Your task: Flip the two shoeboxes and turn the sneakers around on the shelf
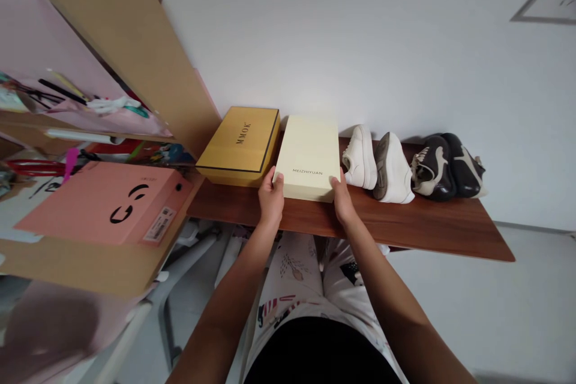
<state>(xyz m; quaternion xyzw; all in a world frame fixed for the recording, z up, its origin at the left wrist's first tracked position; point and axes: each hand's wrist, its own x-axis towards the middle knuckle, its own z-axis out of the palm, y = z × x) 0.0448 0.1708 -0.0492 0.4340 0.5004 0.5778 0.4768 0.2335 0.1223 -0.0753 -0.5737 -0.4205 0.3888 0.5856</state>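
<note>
A cream shoebox (308, 147) lettered MEIZHIYUAN is gripped at its two near corners. My left hand (271, 198) closes on the left corner, thumb on top. On the right corner, my right hand (342, 199) does the same; the fingers under the box are hidden. Just left of it lies a yellow shoebox (240, 141) marked MMOK with black edging. White sneakers (360, 159) stand to the right, one of them tipped on its side with the sole showing. All of these are on or over a dark wooden shelf (310, 216).
Black and beige shoes (434, 171) sit at the shelf's right part. On the left, a pink shoebox (121, 201) rests on a desk (108, 261) beneath cluttered shelving. A white wall (360, 42) rises behind. A grey chair frame (180, 270) stands below, at left.
</note>
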